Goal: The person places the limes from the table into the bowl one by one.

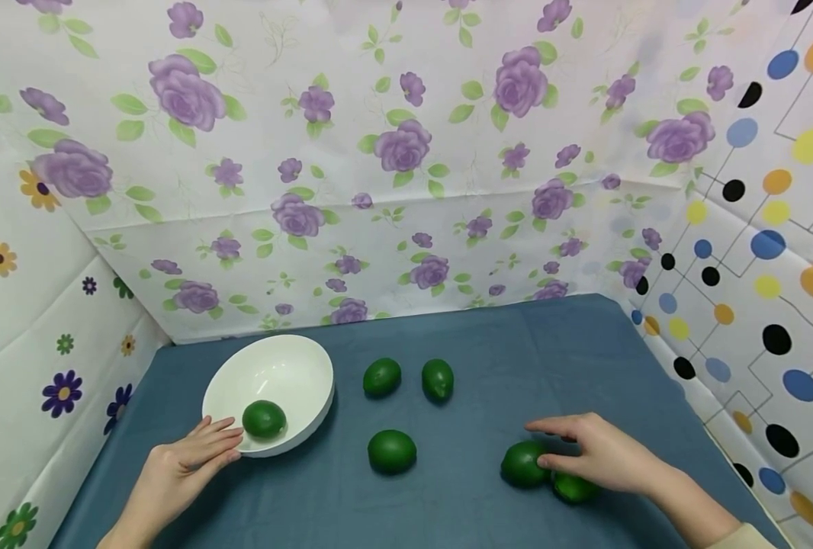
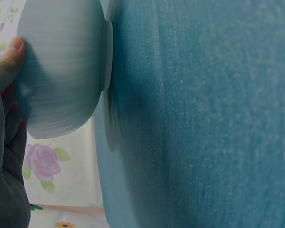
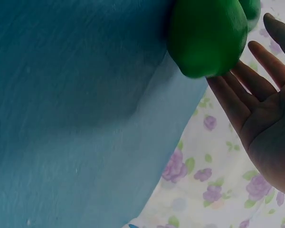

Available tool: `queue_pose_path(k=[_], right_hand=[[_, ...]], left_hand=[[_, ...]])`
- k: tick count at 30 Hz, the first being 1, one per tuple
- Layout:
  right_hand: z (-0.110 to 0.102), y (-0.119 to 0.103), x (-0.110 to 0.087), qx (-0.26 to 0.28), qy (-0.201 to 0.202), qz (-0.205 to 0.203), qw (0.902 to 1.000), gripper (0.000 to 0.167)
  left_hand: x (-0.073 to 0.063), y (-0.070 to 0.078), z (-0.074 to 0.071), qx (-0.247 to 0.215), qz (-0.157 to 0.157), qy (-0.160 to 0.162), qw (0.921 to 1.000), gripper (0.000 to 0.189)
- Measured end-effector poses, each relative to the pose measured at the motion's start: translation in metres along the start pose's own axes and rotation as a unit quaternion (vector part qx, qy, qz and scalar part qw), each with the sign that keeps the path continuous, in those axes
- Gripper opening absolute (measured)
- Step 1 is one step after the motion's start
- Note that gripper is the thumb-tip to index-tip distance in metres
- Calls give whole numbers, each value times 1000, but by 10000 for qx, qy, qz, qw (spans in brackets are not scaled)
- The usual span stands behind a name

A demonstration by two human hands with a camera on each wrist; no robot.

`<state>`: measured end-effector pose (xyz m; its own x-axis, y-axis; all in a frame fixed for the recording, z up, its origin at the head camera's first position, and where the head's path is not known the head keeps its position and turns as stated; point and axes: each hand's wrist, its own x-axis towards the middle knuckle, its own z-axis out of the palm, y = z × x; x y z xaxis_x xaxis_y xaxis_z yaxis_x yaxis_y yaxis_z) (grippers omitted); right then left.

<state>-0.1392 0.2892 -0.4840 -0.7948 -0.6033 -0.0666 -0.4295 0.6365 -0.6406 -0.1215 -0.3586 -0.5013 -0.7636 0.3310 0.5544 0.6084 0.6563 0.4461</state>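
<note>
At the left, a white bowl stands on the cloth with one lime inside. My left hand rests against the bowl's near left rim, its fingers nearly straight; the left wrist view shows the thumb at the rim of the bowl. Over at the right, my right hand hovers with extended fingers above two neighbouring limes, one by the thumb and another partly hidden under the hand. In the right wrist view the spread fingers are close behind a lime; contact is unclear.
Between the hands lie three more limes: one and another towards the back, a third nearer. A blue cloth covers the table. Floral sheets rise at the back and left, a dotted sheet at the right.
</note>
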Motion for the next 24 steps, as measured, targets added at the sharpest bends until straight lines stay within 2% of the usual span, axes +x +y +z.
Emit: queue_pose_path(k=[8,13,18,24], right_hand=[[6,-2,8,70,-180,-110,9998,62],[9,-2,9,76,-254,-213,9994,61],[13,-2,10,14,-351,-166,9992,59],[13,-5,12,106,-458,-255,9986,60]], left_hand=[[2,1,0,7,330,173,9993,47],[2,4,-2,5,218,119,9997,45],[2,4,-2,20,271,127,9996,45],[1,2,-1,-80,131,39,9999,43]])
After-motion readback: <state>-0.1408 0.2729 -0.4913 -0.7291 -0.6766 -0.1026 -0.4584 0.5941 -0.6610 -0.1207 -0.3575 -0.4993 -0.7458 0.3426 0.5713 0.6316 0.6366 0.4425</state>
